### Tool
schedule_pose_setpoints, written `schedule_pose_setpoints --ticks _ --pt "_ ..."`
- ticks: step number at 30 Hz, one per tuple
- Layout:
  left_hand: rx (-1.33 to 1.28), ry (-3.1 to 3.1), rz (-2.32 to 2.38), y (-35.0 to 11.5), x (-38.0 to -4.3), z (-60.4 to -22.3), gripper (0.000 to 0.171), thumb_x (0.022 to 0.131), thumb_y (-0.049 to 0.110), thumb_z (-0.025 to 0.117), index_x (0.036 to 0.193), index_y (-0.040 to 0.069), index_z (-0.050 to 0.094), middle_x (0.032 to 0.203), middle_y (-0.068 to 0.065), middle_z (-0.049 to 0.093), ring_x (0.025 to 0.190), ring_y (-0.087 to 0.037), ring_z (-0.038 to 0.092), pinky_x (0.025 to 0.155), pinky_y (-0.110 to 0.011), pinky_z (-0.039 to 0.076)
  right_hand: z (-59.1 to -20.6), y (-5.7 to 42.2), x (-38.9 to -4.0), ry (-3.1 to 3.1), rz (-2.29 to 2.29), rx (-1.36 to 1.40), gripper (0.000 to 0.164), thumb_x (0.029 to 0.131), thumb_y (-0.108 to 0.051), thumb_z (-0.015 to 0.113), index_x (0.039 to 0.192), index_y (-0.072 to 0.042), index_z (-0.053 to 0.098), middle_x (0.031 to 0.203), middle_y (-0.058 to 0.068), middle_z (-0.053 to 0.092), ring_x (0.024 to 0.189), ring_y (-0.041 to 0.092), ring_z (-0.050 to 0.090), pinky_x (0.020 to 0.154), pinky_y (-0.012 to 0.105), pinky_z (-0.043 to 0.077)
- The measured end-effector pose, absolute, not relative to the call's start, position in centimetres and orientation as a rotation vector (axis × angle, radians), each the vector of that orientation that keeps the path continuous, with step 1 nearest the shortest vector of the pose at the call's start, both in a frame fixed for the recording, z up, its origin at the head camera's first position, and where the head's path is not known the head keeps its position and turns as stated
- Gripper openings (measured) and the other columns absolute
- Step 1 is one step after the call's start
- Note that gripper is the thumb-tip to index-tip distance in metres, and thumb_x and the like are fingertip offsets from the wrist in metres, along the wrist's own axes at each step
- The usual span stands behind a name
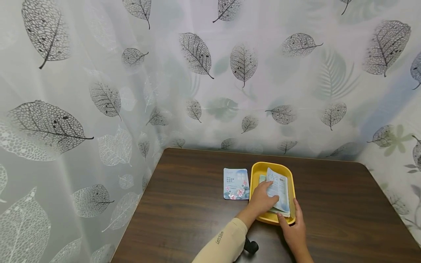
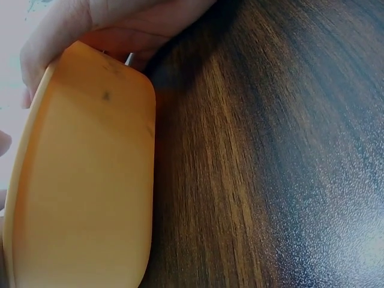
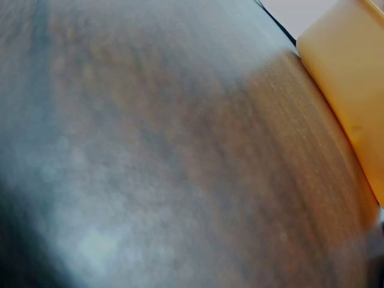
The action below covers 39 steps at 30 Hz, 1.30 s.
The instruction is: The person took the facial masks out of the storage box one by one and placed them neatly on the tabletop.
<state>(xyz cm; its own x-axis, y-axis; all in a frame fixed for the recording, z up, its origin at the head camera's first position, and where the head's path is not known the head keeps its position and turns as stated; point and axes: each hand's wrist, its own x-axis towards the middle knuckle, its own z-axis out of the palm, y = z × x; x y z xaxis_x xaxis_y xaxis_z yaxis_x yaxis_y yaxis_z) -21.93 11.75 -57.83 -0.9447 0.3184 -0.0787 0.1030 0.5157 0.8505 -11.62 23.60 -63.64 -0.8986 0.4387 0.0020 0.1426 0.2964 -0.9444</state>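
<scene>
A yellow plastic tray with rounded corners stands on the table, and pale-blue flat sachets lie stacked in it. The top sachet sits slightly askew over the ones below. My left hand reaches over the tray's left side, thumb and forefinger spread on the top sachet. At the near right corner my right hand grips the tray rim, thumb on the near edge and fingers along the right side. In the left wrist view, that right hand wraps the corner of the tray. The right wrist view shows the tray's side.
Another sachet, with pink flowers printed on it, lies flat just left of the tray. A black object with a rounded end shows beside the left sleeve. The dark wooden table backs onto a leaf-patterned curtain.
</scene>
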Motion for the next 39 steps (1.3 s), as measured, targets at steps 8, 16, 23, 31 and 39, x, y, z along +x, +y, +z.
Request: schedule_pose_setpoints --ticks 8,16,23,31,39 --pt "0.360 2.513 1.411 11.84 -21.66 -57.69 0.064 0.091 0.032 0.071 0.151 0.020 0.051 0.157 0.004 0.049 0.146 -0.017 0.046 0.120 -0.037 0.039 -63.45 23.72 -11.59 -2.302 1.684 -0.535 0.089 0.096 -0.028 0.070 0.166 -0.025 0.015 0.170 0.015 0.019 0.154 0.040 0.022 0.127 0.056 0.015" --pt "0.357 2.533 1.393 11.88 -21.52 -57.40 0.064 0.092 0.022 0.070 0.152 0.023 0.049 0.157 0.006 0.049 0.146 -0.015 0.045 0.121 -0.037 0.038 -63.50 23.70 -11.61 -2.320 1.650 -0.548 0.088 0.096 -0.028 0.070 0.165 -0.028 0.016 0.170 0.014 0.022 0.153 0.038 0.027 0.105 0.000 0.016" --pt "0.345 2.552 1.390 12.00 -21.46 -57.19 0.065 0.092 0.015 0.069 0.152 0.025 0.048 0.157 0.007 0.048 0.146 -0.013 0.045 0.121 -0.035 0.038 -63.57 23.74 -11.71 -2.312 1.651 -0.537 0.087 0.096 -0.027 0.070 0.165 -0.028 0.017 0.170 0.013 0.022 0.153 0.036 0.026 0.097 -0.006 0.016" --pt "0.415 2.596 1.407 12.04 -21.36 -57.15 0.066 0.092 0.013 0.069 0.153 0.024 0.048 0.156 0.006 0.049 0.145 -0.012 0.046 0.121 -0.033 0.038 -63.49 23.89 -11.81 -2.307 1.645 -0.529 0.087 0.096 -0.026 0.070 0.165 -0.028 0.018 0.169 0.013 0.024 0.151 0.034 0.027 0.101 -0.003 0.016" --pt "0.418 2.568 1.533 11.60 -21.08 -57.25 0.061 0.094 0.018 0.067 0.152 0.023 0.049 0.156 0.006 0.050 0.146 -0.014 0.045 0.121 -0.036 0.038 -63.40 23.98 -11.72 -2.310 1.688 -0.532 0.090 0.095 -0.029 0.071 0.166 -0.027 0.014 0.170 0.017 0.019 0.153 0.041 0.023 0.125 0.058 0.017"
